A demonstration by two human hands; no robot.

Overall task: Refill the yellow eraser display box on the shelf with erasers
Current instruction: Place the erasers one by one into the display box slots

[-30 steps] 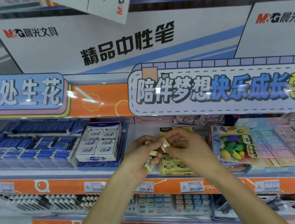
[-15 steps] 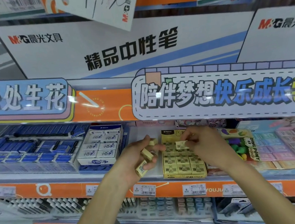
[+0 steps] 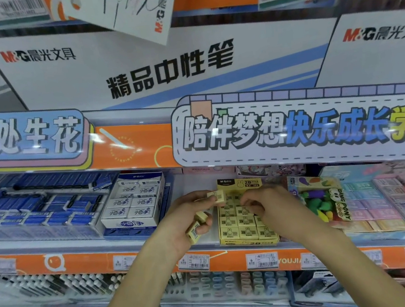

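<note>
The yellow eraser display box (image 3: 248, 244) stands on the orange-edged shelf (image 3: 148, 258), holding rows of yellow rabbit-print erasers (image 3: 246, 221). My left hand (image 3: 191, 217) hovers just left of the box, curled around several loose yellow erasers (image 3: 217, 196), one pinched up at the fingertips. My right hand (image 3: 260, 203) rests over the upper rows inside the box, fingers bent down onto the erasers there; whether they grip one is hidden.
A white eraser box (image 3: 133, 205) and blue eraser packs (image 3: 37, 209) sit to the left. A vegetable-shaped eraser pack (image 3: 321, 197) and pastel eraser boxes (image 3: 380, 197) crowd the right. A signboard (image 3: 295, 129) overhangs the shelf; price tags (image 3: 261, 260) line its edge.
My hands, joined in front of the box a second ago, separated. The right hand carried an eraser into the box and now presses lower on the rows; the left lifted one eraser up.
</note>
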